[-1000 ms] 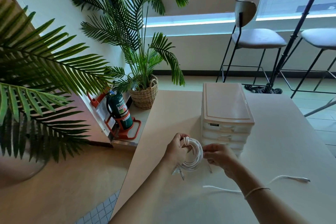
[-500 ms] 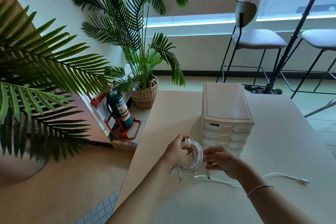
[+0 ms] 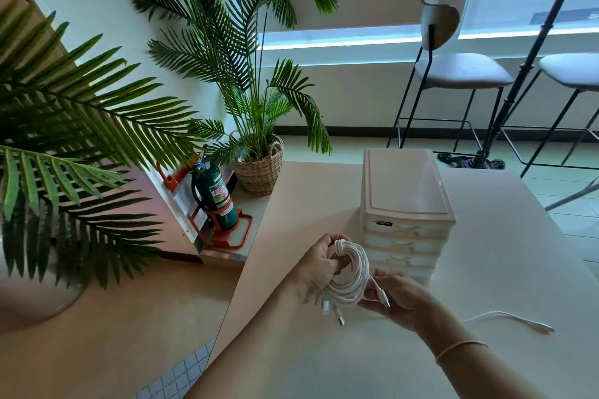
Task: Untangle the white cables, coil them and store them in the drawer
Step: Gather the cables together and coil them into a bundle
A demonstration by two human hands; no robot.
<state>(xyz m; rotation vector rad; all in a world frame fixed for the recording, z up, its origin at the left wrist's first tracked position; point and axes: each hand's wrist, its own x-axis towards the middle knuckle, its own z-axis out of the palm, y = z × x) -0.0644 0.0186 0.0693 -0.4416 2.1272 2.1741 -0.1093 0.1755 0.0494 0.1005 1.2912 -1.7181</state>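
Note:
A coil of white cable (image 3: 351,278) hangs above the table, just in front of the small drawer unit (image 3: 403,204). My left hand (image 3: 319,264) grips the coil at its top left. My right hand (image 3: 397,300) pinches the cable's free end with its plug at the coil's right side. Two plugs dangle below the coil. A second white cable (image 3: 509,317) lies loose on the table to the right of my right hand. All drawers of the unit look closed.
The beige table (image 3: 324,366) ends at its left edge close to my left hand. Beyond that edge are palm plants (image 3: 252,81), a fire extinguisher (image 3: 215,197) and a wicker pot. Bar stools (image 3: 460,71) and a high table stand behind.
The loose tail of the cable has been drawn off the table and wound onto the coil; my right hand now holds its plug end against the coil.

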